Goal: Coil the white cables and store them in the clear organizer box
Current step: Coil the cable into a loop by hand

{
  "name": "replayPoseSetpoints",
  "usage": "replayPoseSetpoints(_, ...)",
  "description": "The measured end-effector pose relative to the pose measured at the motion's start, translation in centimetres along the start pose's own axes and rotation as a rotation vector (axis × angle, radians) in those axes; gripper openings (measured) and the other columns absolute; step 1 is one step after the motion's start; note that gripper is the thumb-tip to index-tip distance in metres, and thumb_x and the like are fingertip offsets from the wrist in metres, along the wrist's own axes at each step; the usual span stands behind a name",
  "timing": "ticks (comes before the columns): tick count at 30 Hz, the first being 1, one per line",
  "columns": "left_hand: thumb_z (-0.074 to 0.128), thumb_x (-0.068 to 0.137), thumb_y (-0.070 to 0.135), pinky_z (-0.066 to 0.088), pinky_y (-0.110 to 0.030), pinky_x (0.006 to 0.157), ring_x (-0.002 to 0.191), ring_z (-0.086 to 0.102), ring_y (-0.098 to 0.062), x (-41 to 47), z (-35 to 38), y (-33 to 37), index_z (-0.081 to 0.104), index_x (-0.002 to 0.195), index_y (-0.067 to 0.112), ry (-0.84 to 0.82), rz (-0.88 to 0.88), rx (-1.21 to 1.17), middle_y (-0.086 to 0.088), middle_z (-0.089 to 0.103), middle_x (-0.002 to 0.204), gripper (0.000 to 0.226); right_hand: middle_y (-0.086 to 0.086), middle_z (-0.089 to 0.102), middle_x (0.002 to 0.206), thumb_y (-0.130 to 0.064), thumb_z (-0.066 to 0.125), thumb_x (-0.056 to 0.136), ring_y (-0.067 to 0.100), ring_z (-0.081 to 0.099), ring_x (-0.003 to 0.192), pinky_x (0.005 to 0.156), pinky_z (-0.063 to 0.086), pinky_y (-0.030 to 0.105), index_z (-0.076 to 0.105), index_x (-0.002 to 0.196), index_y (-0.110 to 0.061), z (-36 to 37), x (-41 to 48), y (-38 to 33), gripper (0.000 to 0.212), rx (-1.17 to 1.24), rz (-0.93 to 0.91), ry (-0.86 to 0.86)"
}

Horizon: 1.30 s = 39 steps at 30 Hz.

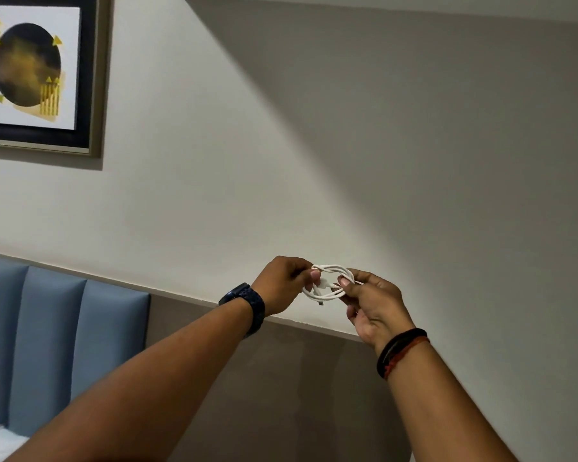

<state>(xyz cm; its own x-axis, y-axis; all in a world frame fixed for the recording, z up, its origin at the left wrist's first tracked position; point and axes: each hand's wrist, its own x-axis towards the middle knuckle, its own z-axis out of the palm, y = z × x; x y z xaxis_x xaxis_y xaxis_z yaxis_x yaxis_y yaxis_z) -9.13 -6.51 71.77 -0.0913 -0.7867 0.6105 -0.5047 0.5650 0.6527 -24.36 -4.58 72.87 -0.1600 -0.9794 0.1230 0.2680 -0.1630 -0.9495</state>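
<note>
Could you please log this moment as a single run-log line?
phase: coiling | left hand: pinches white cable loops | right hand: pinches white cable loops | organizer box: not in view

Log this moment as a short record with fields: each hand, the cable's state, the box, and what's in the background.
left hand: pinches one side of the coil
right hand: pinches the other side
white cable: wound into a small loop, held in the air between both hands, one plug end hanging below
clear organizer box: not in view
left wrist: dark watch
right wrist: black and red bands
background: wall, framed picture, blue padded panels
</note>
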Motion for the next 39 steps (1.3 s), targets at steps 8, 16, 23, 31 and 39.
replayPoseSetpoints(8, 0.052, 0.094, 0.03, 0.055, -0.04, 0.08, 0.086, 0.064, -0.028, 0.0, -0.6, -1.4, 0.07, 0.081, 0.021, -0.037, -0.026, -0.055, 0.001, 0.068, 0.077, 0.024, 0.012, 0.064, 0.082, 0.018, 0.049, 0.081, 0.019, 0.053, 0.063, 0.049, 0.027, 0.026, 0.066, 0.086, -0.012, 0.0, 0.1, 0.4, 0.035, 0.026, -0.027, -0.139)
replayPoseSetpoints(16, 0.052, 0.095, 0.028, 0.055, -0.027, 0.073, 0.079, 0.061, -0.014, 0.3, -0.7, -1.8, 0.07, 0.078, 0.022, -0.058, -0.121, -0.241, 0.002, 0.064, 0.075, 0.025, 0.011, 0.061, 0.078, 0.013, 0.051, 0.082, 0.017, 0.052, 0.061, 0.052, 0.036, 0.026, 0.062, 0.111, -0.012, -0.5, 0.2, 0.2, 0.04, -0.04, -0.009, -0.361)
replayPoseSetpoints(23, 0.053, 0.095, 0.026, 0.058, -0.03, 0.077, 0.075, 0.063, -0.015, 0.2, -0.6, -2.2, 0.07, 0.074, 0.019, -0.028, -0.129, -0.271, -0.001, 0.064, 0.073, 0.027, 0.007, 0.063, 0.088, 0.005, 0.078, 0.066, 0.019, 0.06, 0.082, 0.064, 0.049, 0.026, 0.063, 0.104, -0.019, -0.3, -0.5, 0.7, 0.047, -0.453, -0.279, -0.301)
replayPoseSetpoints(31, 0.053, 0.095, 0.024, 0.06, -0.031, 0.075, 0.07, 0.066, -0.02, -0.3, -0.7, -3.0, 0.07, 0.072, 0.016, 0.018, -0.186, -0.287, -0.007, 0.066, 0.073, 0.03, 0.007, 0.072, 0.089, 0.004, 0.076, 0.071, 0.018, 0.07, 0.079, 0.067, 0.056, 0.023, 0.065, 0.105, -0.017, -1.0, -0.5, 0.8, 0.042, -0.73, -0.364, -0.375)
replayPoseSetpoints(39, 0.055, 0.094, 0.02, 0.059, -0.029, 0.065, 0.064, 0.064, -0.018, -0.7, -0.4, -2.6, 0.07, 0.077, 0.005, 0.03, -0.256, -0.497, -0.01, 0.06, 0.069, 0.027, -0.003, 0.075, 0.093, -0.003, 0.073, 0.078, -0.008, 0.06, 0.059, 0.05, 0.039, 0.007, 0.064, 0.109, -0.022, -1.7, -0.2, 0.6, 0.037, -0.807, -0.409, -0.472)
